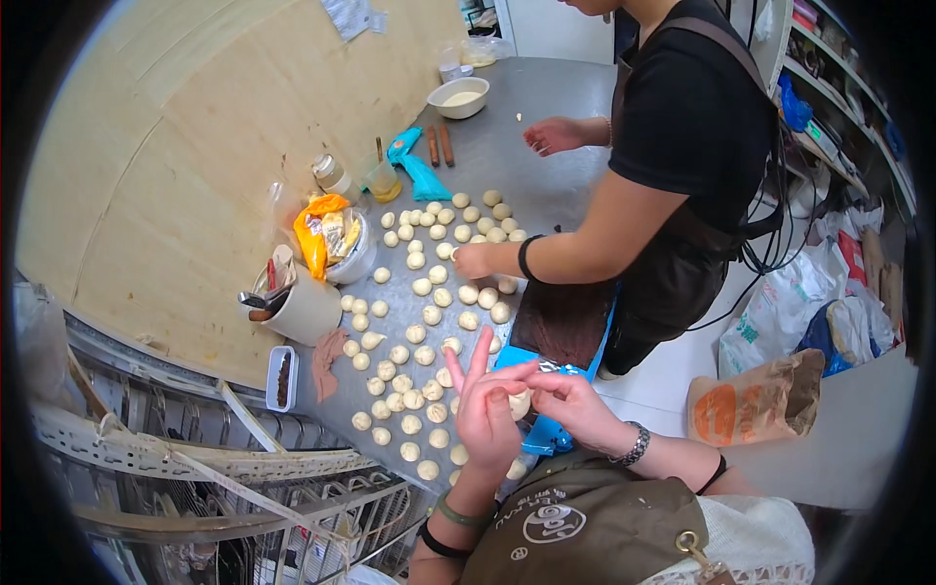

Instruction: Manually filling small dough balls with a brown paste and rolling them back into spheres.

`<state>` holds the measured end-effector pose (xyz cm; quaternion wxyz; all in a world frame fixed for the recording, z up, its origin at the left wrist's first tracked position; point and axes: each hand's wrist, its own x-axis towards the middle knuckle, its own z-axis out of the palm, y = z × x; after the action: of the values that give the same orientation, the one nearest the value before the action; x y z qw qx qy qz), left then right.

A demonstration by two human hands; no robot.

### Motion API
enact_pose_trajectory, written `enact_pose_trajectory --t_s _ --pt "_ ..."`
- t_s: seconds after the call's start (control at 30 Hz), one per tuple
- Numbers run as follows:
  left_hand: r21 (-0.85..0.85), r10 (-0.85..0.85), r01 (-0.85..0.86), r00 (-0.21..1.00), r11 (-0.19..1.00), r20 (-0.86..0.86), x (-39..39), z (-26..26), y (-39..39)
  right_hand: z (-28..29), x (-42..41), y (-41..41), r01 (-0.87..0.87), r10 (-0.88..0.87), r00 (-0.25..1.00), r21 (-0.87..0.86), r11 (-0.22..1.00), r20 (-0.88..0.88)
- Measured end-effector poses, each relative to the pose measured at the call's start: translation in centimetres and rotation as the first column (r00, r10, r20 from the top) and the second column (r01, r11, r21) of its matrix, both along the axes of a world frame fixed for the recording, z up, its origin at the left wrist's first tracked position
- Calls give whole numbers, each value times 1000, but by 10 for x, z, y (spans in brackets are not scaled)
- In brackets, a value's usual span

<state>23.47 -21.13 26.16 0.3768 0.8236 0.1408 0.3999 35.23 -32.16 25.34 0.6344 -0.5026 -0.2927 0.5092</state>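
A pale dough ball [520, 404] sits between my two hands, above the near edge of the metal table [344, 417]. My left hand [488, 417] cups it from the left, with two fingers raised and spread. On its other side my right hand [578, 409] pinches its edge with thumb and fingertips. Beyond my hands lies a slab of dark paste [563, 322] on an opened blue wrapper [548, 435]. Many round dough pieces [415, 334] are spread over the table to the left; my forearm and hands cover some of them.
A co-worker's hand [474, 260] touches the dough pieces across the table. Along the wall stand a utensil bucket [311, 311], a tub with an orange bag [314, 234] and a white bowl [459, 99]. Two wooden rolling pins [440, 146] lie farther back. Metal racks [241, 468] flank the left.
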Motion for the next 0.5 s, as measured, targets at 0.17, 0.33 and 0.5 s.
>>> enact_pose_trajectory --t_s 0.17,0.33,0.5 --pt "-84 270 -277 959 957 -91 11 -5 -2 -15 -8 18 143 -144 989 32 989 40" --pt "-655 330 -134 926 744 185 19 -26 -1 -26 -11 36 175 -123 795 -30 984 594" --pt "-561 539 -407 838 721 86 16 -70 99 -54 16 37 217 -39 582 -109 970 812"
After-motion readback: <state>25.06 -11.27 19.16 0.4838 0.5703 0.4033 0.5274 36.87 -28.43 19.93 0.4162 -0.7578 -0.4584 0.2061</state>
